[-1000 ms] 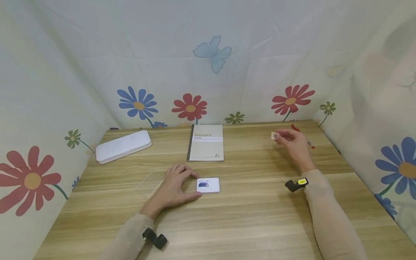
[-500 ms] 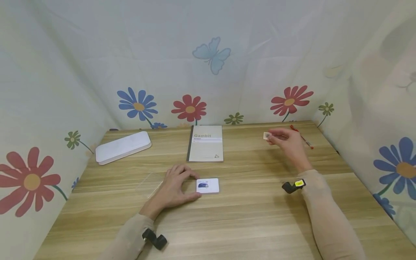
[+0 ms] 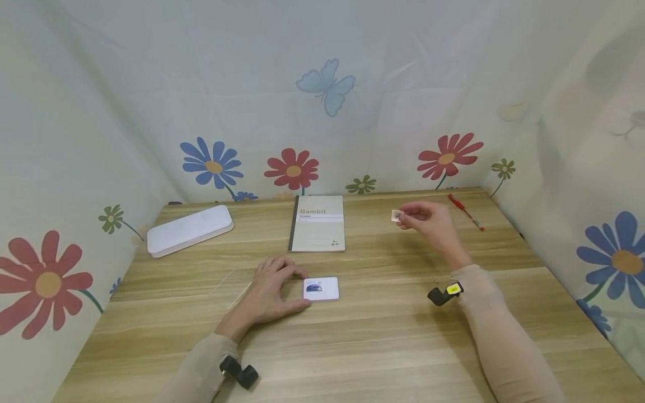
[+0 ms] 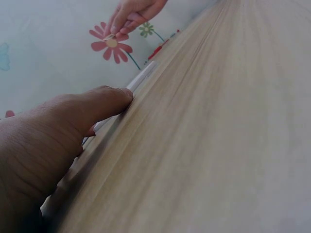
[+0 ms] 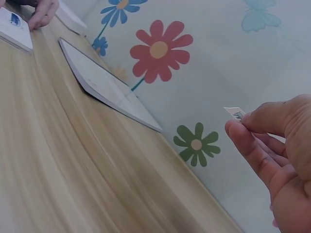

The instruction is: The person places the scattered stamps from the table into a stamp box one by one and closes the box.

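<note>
Head view: a person's right grip (image 3: 428,221) pinches a small square (image 3: 396,215) aloft; to my eye, it calls for a light pinch at the edge and a steady left grip (image 3: 272,288). The square juts past the right fingertips, toward the notebook (image 3: 319,236). On the tabletop (image 3: 383,352), lower left of that grip, lies a white slab (image 3: 329,288), held at its left end by left thumb and finger.

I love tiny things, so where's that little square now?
In the head view, the little square is pinched in the right hand, held up to the right of the notebook.
</note>
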### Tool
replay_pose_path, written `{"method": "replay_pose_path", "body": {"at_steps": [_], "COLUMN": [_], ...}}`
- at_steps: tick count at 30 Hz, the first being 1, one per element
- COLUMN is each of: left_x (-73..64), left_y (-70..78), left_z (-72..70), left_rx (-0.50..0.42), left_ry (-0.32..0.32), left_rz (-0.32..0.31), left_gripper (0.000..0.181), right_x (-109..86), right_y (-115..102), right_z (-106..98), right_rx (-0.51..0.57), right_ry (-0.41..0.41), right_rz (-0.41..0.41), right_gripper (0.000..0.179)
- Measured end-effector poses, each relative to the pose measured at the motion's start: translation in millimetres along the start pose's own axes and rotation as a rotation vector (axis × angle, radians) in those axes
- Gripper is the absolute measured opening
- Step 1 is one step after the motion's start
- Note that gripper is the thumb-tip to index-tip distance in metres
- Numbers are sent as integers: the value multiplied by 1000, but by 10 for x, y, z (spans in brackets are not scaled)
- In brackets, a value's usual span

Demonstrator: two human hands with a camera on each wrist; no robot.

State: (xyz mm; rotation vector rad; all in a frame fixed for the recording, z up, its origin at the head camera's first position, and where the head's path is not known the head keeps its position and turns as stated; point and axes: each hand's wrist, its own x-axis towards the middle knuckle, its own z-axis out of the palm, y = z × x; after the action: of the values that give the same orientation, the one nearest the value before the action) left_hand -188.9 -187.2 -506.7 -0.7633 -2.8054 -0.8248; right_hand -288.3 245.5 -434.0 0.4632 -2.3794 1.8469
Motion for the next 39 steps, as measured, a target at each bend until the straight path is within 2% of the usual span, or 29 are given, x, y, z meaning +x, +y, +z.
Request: {"method": "replay_pose_path", "body": {"at_steps": [8,17,23,31,39], "left_x": [-3,-9,-11,-10,-3], "left_y": [-15,-17,-12,-4,-7], "left_z": [12,18,19,11,16], "left_rx": [-1,3,3,7,9], "left_ry": [9,20,26,22,21], "left_rz": [15,19,27,22,21], "left_gripper": [59,59,59,60,59], "right_x": [-3,-33,-70,-145,-260], "right_y": [-38,23,8,-56,-68], "right_z": [156,408,592,841,1074], "right_rx": [55,42,74,88,165], "right_ry": [-46,-126,-179,-259,-336], "right_rz": [6,73,103,109,174], "right_gripper": [28,26,24,25,23]}}
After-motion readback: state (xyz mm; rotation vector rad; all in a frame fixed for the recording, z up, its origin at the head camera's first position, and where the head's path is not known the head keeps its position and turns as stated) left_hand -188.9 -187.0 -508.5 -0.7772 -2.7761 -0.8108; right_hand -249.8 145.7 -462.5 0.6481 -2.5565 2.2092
